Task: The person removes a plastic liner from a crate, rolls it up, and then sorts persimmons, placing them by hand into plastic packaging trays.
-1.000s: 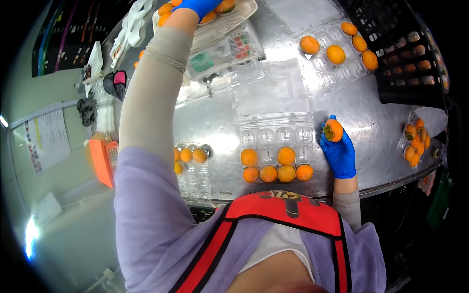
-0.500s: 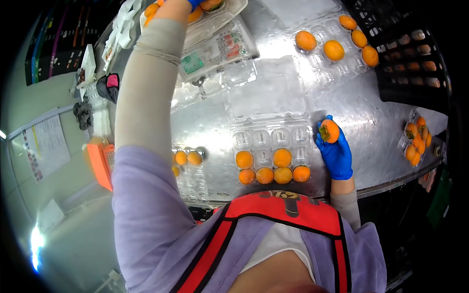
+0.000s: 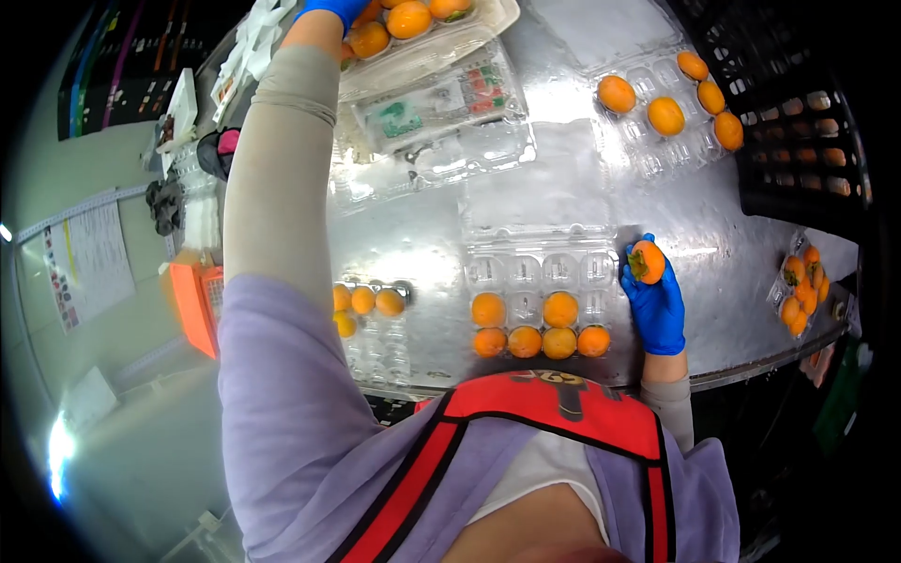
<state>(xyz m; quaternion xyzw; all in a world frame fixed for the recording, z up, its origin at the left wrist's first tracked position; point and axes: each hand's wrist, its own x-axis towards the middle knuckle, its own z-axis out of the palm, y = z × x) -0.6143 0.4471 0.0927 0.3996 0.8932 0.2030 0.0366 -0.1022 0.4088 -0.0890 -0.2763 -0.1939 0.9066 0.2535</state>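
My right hand (image 3: 656,305), in a blue glove, holds an orange persimmon (image 3: 648,262) with its green leafy top facing left. Beside it lies an unfolded clear plastic clamshell (image 3: 523,267); several persimmons (image 3: 560,309) sit in its cups, filling the row nearest my body and part of the one behind. My left hand (image 3: 335,9), gloved in blue too, reaches to the top edge of the view. It is next to a pale tray (image 3: 488,26) of persimmons (image 3: 410,19); its fingers are cut off by the frame edge.
Another part-filled clamshell (image 3: 631,122) lies at the upper right, beside a black plastic crate (image 3: 807,159). A filled pack (image 3: 800,286) stands at the far right. A further clamshell (image 3: 377,342) is by my left sleeve. A printed clear pack (image 3: 441,103) lies below the tray.
The view has shifted, so the table things appear further right and the pale tray shows more. My right hand still holds the persimmon. My left hand remains at the tray.
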